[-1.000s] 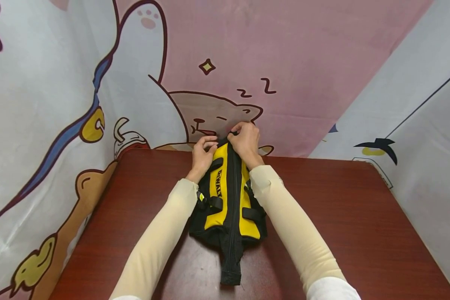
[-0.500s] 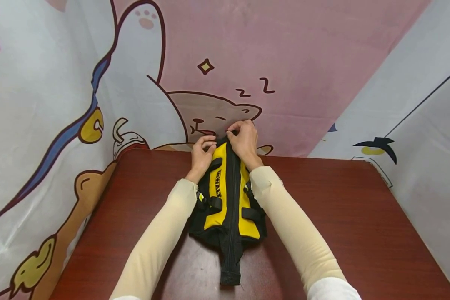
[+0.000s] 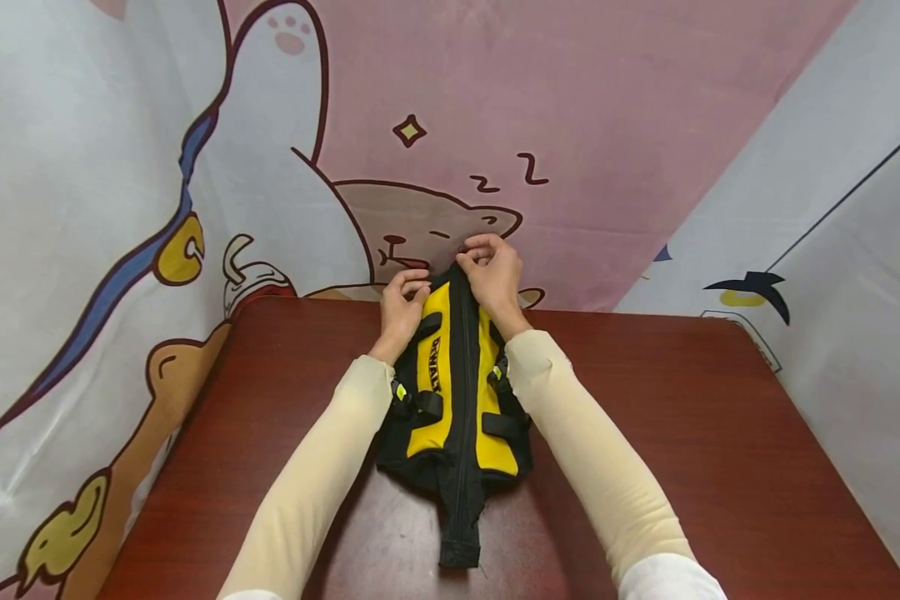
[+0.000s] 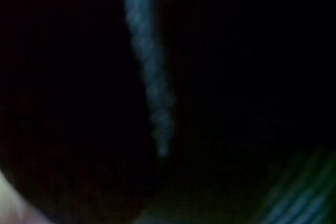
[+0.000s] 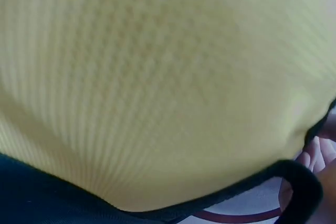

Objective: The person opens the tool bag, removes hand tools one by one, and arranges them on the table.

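Observation:
A black and yellow DeWalt tool bag lies lengthwise on the table, with a black zipper along its top. At the bag's far left corner, my left hand grips the black fabric between thumb and fingers. My right hand pinches the far end of the zipper, slightly raised; whether a pull or the end tab is between the fingertips is too small to tell. The right wrist view is mostly yellow bag fabric with black trim, and fingers at its right edge. Darkness fills most of the left wrist view.
The red-brown wooden table extends to both sides of the bag. A cartoon-printed cloth wall rises close behind its far edge. The bag's near-end black tab points towards me, and handle straps lie along its sides.
My right hand has risen slightly and turned at the bag's far end, lifting the zipper end a little. The left hand stays almost in place.

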The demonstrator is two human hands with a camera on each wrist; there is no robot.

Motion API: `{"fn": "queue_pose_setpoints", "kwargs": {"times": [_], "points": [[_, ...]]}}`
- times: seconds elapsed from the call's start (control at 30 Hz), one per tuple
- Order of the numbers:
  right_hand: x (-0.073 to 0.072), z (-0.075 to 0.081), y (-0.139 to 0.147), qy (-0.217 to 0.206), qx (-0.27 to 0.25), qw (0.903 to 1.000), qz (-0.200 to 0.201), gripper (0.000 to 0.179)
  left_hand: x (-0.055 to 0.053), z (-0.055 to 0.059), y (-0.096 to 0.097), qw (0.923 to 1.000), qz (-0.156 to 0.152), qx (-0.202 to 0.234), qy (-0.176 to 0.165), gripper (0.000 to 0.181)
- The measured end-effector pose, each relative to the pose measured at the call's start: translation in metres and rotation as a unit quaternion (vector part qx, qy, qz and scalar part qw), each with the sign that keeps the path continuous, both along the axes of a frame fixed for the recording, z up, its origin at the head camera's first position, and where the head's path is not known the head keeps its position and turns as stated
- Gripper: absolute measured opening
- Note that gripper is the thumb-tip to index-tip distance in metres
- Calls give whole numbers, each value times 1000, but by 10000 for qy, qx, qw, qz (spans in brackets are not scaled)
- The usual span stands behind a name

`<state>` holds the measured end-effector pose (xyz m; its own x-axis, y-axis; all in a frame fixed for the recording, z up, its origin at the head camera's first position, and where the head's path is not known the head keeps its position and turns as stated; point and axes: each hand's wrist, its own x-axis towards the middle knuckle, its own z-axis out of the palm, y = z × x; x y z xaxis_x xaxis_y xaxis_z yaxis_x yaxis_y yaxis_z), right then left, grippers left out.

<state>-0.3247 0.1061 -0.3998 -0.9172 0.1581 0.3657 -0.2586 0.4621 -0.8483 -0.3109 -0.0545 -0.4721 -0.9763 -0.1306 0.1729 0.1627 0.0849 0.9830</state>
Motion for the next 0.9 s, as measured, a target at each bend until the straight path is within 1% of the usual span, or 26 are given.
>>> {"fn": "queue_pose_setpoints", "kwargs": {"times": [0.1,0.2,0.4,0.6,0.7,0.9], "points": [[2,2,5,-107,-239,9995,167,22,0,0,0,10000,7,16,-15,28],[4,2,8,-133,-293,9990,318,25,-1,-1,-1,10000,36,28,-44,27],[8,4,17,-156,-420,9970,633,22,-5,-1,2,9999,90,79,-37,26],[15,6,20,-131,-524,9926,1086,17,-7,1,2,9998,169,83,-57,24],[22,8,22,-197,-514,9910,1216,17,-7,2,1,9998,160,106,-51,24],[43,8,27,-433,-535,9878,1394,17,-5,2,2,9997,185,121,-131,25]]}}
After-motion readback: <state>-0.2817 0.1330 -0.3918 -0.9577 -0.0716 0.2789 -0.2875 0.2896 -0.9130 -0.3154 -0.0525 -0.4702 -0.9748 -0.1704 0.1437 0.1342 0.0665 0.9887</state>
